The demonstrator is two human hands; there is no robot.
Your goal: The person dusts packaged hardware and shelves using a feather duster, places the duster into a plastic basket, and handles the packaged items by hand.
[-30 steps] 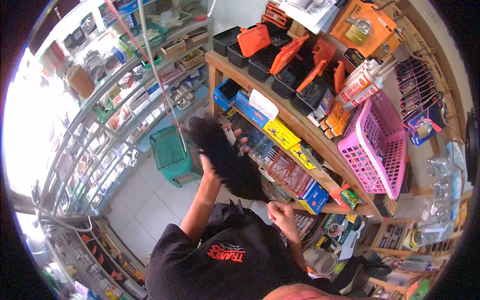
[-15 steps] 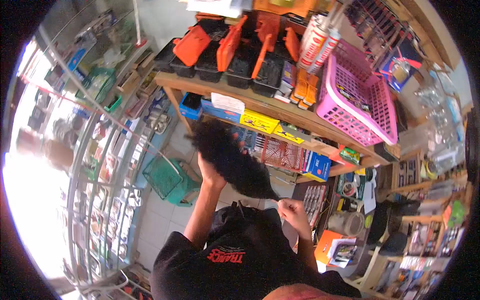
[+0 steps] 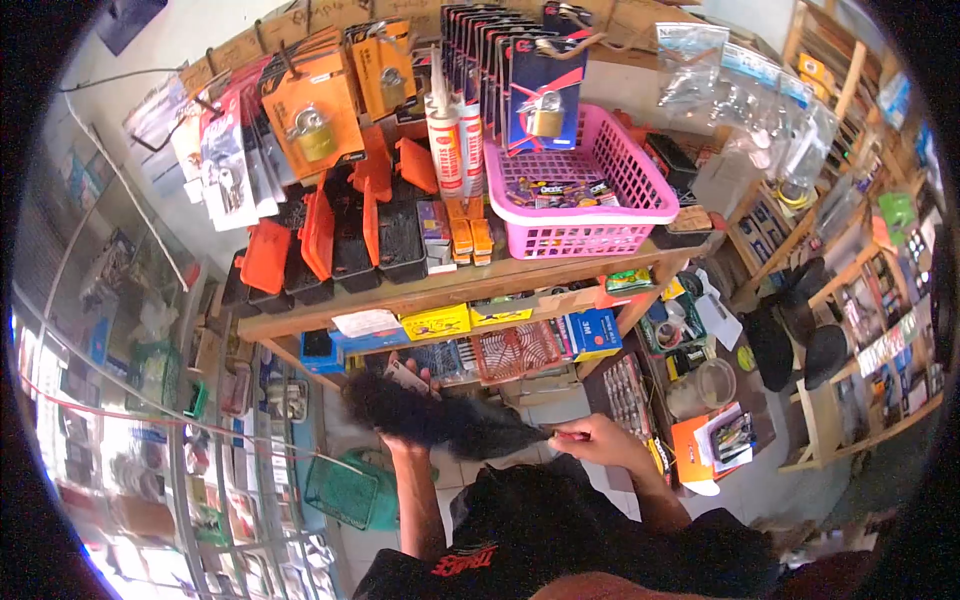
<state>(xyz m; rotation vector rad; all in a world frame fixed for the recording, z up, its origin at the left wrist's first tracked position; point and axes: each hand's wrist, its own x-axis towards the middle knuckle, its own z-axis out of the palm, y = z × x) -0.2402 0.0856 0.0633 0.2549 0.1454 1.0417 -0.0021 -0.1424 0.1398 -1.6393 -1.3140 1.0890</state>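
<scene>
A black feather duster [image 3: 455,420] lies across the space in front of my chest, its fluffy end to the left and its thin end to the right. My right hand [image 3: 600,443] is closed around the reddish handle. Behind the feathers, my left hand [image 3: 405,440] is partly hidden, with fingertips showing above the duster around a small pale flat thing [image 3: 407,377]. What that thing is, I cannot make out. Below the shelf, near my left forearm, is a green basket [image 3: 345,490].
A wooden shelf [image 3: 460,285] holds black bins with orange lids [image 3: 318,235], sealant tubes [image 3: 445,150] and a pink basket [image 3: 585,215]. Padlock packs [image 3: 315,125] hang above it. A glass-fronted rack [image 3: 190,450] stands left; a low table [image 3: 760,410] with a clear tub [image 3: 713,380] is right.
The view has tilted up and turned right, bringing the hanging padlock packs into sight. The duster now lies more level, and the right hand has moved higher relative to its fluffy end.
</scene>
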